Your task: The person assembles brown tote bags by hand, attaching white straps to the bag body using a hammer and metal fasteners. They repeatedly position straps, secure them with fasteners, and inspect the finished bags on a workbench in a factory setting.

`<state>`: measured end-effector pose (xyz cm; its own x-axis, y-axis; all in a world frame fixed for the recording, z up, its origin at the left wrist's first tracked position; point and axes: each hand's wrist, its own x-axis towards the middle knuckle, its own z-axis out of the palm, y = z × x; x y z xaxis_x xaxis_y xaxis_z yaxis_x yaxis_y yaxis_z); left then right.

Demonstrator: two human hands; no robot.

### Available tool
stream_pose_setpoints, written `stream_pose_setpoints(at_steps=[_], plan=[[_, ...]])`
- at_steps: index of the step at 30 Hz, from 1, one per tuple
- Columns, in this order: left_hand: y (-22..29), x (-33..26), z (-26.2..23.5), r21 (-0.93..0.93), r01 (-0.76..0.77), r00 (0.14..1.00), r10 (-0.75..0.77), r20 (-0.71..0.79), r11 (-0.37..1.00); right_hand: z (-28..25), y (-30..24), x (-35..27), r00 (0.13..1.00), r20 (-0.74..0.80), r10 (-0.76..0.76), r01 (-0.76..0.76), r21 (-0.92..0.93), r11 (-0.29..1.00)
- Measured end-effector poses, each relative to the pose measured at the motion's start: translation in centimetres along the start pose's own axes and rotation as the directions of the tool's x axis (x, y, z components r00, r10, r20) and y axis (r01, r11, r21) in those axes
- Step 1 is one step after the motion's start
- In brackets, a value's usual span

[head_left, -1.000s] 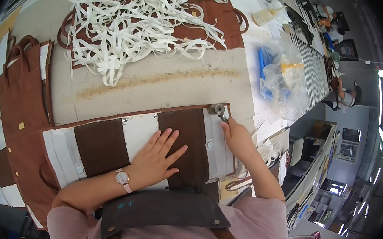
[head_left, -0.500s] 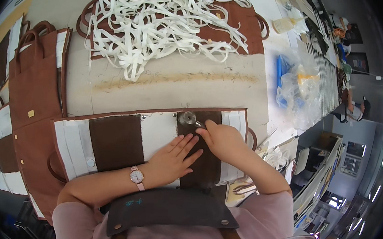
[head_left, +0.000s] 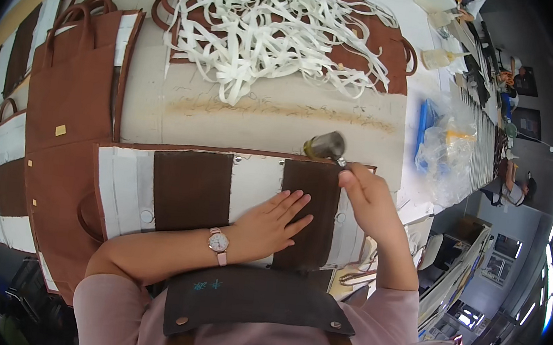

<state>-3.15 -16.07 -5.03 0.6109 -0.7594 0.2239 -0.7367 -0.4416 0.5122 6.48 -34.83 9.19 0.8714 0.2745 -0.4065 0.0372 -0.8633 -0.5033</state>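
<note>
Your left hand (head_left: 272, 222) lies flat, fingers spread, pinning the brown-and-white panel (head_left: 221, 190) near you on the surface (head_left: 281, 123); your right hand (head_left: 367, 198), fingers wrapped round a hammer (head_left: 327, 145), appears mid-tapping the far edge. Next strike needs steady aim.

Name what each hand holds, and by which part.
Right hand grips a small hammer by its handle. Left hand holds nothing; it lies flat on the brown-and-white panel.
</note>
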Motion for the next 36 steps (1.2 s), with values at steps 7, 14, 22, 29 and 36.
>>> stream_pose_setpoints(at_steps=[7, 14, 22, 29, 36], plan=[[0.0, -0.2, 1.2, -0.140, -0.023, 0.997, 0.013, -0.072, 0.990, 5.9, -5.0, 2.9, 0.951, -0.043, -0.306, 0.303, -0.064, 0.951], [-0.1, 0.1, 0.0, -0.012, -0.023, 0.989, 0.021, -0.145, 1.000, 3.8, -7.2, 3.5, 0.982, 0.096, -0.160, 0.161, 0.000, 0.987], [0.6, -1.2, -1.4, -0.014, 0.029, 0.996, -0.027, 0.089, 0.999, 7.4, -4.9, 4.2, 0.953, 0.268, -0.142, 0.184, -0.141, 0.973], [-3.0, -9.6, -16.3, 0.125, 0.451, 0.892, -0.442, -0.090, 0.884, 3.6, 5.6, -0.9, 0.898, -0.414, 0.150, -0.184, -0.045, 0.982], [-3.2, -23.5, -15.0, -0.628, 0.605, 0.237, -0.863, -0.446, 0.490, 3.0, 20.5, -6.7, 0.816, -0.413, 0.404, -0.431, 0.031, 0.902]])
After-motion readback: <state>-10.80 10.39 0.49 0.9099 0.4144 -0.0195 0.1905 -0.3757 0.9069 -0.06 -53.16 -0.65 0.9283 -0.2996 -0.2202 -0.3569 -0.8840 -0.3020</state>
